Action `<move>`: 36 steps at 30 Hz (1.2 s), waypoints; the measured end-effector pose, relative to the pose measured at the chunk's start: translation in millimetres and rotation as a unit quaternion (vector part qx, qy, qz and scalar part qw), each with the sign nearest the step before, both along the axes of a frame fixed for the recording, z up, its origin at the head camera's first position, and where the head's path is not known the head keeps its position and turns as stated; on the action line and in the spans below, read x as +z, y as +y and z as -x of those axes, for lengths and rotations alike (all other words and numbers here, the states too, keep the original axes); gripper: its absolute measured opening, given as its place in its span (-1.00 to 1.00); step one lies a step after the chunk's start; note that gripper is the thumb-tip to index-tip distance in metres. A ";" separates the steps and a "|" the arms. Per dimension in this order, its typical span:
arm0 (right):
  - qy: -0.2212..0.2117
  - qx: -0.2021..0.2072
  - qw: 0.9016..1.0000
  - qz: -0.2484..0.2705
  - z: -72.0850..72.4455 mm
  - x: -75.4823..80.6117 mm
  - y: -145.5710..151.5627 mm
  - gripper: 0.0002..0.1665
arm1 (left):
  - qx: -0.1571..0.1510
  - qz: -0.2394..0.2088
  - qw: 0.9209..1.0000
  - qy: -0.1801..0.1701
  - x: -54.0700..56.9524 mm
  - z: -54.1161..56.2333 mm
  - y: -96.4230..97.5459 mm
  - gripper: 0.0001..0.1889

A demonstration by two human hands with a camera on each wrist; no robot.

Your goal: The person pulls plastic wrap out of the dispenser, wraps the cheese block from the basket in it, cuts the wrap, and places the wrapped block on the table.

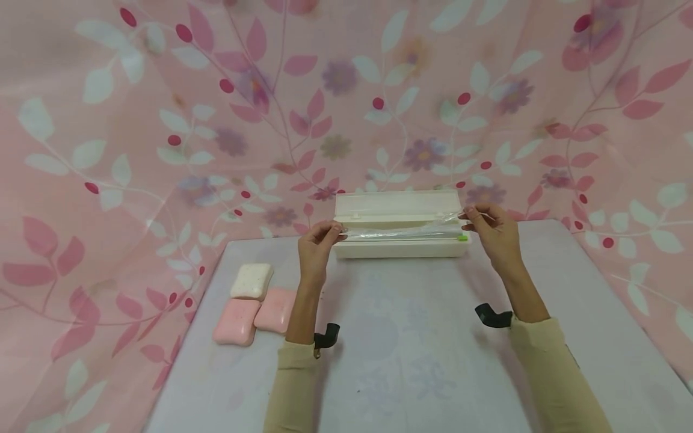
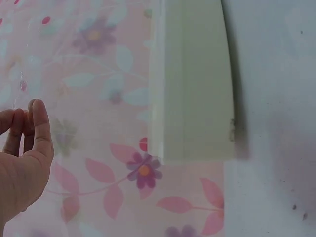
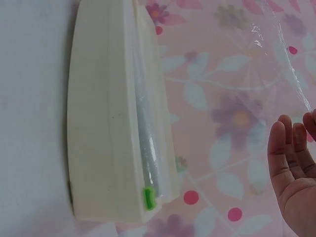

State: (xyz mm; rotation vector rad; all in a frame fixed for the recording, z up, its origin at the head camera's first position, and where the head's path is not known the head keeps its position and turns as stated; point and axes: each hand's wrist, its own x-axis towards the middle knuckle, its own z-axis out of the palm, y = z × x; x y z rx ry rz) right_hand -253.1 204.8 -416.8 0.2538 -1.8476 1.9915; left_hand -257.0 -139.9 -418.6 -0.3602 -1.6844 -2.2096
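Note:
Between my two hands a thin clear sheet of plastic wrap (image 1: 394,231) is stretched, its edge gathered into folds. My left hand (image 1: 316,249) pinches one end between thumb and fingers; my right hand (image 1: 499,239) pinches the other, slightly higher. Below and behind the film lies a long white wrap dispenser (image 1: 400,250), its lid (image 1: 397,201) raised at the back. A green slide cutter (image 1: 462,238) sits at the right end of its rim. In the right wrist view, a shiny roll (image 3: 150,143) shows inside the dispenser.
On the left of the pale table (image 1: 379,373) lie one white soap bar (image 1: 252,281) and two pink soap bars (image 1: 237,322), close together beside my left forearm. A pink floral sheet (image 1: 335,108) hangs behind the table. Black wrist mounts (image 1: 491,316) stick out from both wrists.

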 end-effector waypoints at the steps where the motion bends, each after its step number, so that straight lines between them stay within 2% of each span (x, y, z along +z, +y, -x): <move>1: 0.004 0.000 1.000 0.004 0.6 0.2 0.8 -0.72 | 0.000 -0.001 1.000 0.002 2.0 -0.8 0.2 -0.81; 9: 0.053 0.018 0.998 0.040 -3.9 12.7 0.9 -0.72 | -0.007 -0.028 0.999 0.031 19.9 -10.1 2.8 -0.89; 14: 0.067 0.012 0.997 0.022 -11.1 28.1 -0.4 -0.77 | -0.009 -0.035 0.997 0.061 36.1 -19.4 4.7 -0.91; 22: 0.107 0.011 0.993 0.048 -19.9 52.5 0.4 -0.74 | -0.012 -0.025 0.994 0.105 57.4 -30.4 3.7 -0.90; 31: 0.177 0.028 0.979 0.092 -27.9 75.5 2.2 -0.81 | -0.017 -0.026 0.988 0.148 83.3 -41.4 4.5 -0.92; 36: 0.202 0.036 0.972 0.114 -29.9 88.2 0.7 -0.81 | -0.017 -0.026 0.984 0.173 94.5 -45.7 4.5 -0.90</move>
